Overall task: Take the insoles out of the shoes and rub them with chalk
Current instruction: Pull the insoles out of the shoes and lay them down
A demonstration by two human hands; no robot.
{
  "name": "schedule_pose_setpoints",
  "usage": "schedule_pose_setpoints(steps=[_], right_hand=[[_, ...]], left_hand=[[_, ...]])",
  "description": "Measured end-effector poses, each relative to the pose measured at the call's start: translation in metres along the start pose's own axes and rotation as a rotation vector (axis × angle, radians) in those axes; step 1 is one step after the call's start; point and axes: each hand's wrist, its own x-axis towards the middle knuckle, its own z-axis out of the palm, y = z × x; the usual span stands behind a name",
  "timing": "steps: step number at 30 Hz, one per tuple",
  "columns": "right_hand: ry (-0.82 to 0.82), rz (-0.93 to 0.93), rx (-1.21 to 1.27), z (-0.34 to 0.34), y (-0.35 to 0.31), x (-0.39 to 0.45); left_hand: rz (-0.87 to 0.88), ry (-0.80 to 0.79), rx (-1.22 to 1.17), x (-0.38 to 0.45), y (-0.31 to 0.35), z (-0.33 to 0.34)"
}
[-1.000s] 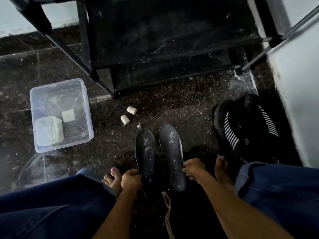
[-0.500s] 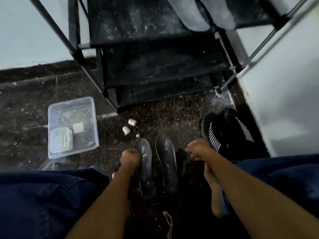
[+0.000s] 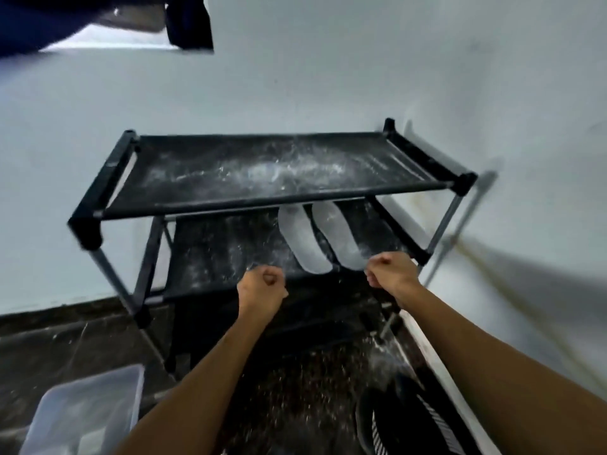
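Observation:
Two insoles whitened with chalk, the left one [image 3: 303,244] and the right one [image 3: 338,239], lie side by side on the middle shelf of a black shoe rack [image 3: 272,198]. My left hand [image 3: 262,290] is raised in front of that shelf's front edge, fingers curled into a fist with nothing visible in it. My right hand [image 3: 391,274] is a fist too, just right of the insoles' near ends, apart from them. A black shoe with white stripes [image 3: 410,425] stands on the floor at bottom right. The dark insoles and chalk pieces are out of view.
A clear plastic box [image 3: 85,415] sits on the dark floor at bottom left. The rack's top shelf is dusted with white powder. Pale walls stand behind and to the right of the rack. Chalk dust speckles the floor [image 3: 295,372] under my arms.
My view has swung up from the floor to the rack. Both hands have left the dark insoles on the floor and risen as fists before the middle shelf.

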Motion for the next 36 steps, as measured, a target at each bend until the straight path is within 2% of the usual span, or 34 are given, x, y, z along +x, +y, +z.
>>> schedule_pose_setpoints(steps=[2, 4, 9, 13, 16, 19, 24, 30, 36], right_hand=[[0.071, -0.109, -0.088, -0.005, -0.008, 0.024], [0.068, -0.158, -0.099, -0.005, -0.010, 0.047], [-0.036, -0.057, -0.200, 0.012, -0.007, 0.086], [-0.104, 0.009, -0.197, 0.024, -0.014, 0.100], [-0.116, 0.057, -0.213, 0.029, -0.017, 0.106], [-0.161, 0.101, -0.225, 0.033, -0.019, 0.105], [-0.231, 0.204, 0.139, 0.026, -0.024, 0.091], [-0.347, 0.381, 0.405, 0.010, -0.005, 0.045], [-0.515, 0.444, 0.439, -0.007, 0.034, -0.022]], left_hand=[[0.096, 0.052, 0.072, 0.022, 0.023, 0.016], [0.124, 0.056, 0.101, 0.044, 0.036, 0.033], [-0.079, -0.007, 0.201, 0.089, 0.044, 0.068], [-0.131, 0.026, 0.321, 0.104, 0.041, 0.072], [-0.171, -0.024, 0.369, 0.108, 0.039, 0.067], [-0.235, -0.065, 0.266, 0.109, 0.041, 0.062], [-0.346, -0.148, -0.149, 0.107, 0.039, 0.054], [-0.283, -0.172, -0.350, 0.057, 0.032, 0.026], [-0.262, -0.234, -0.479, -0.040, 0.004, -0.008]])
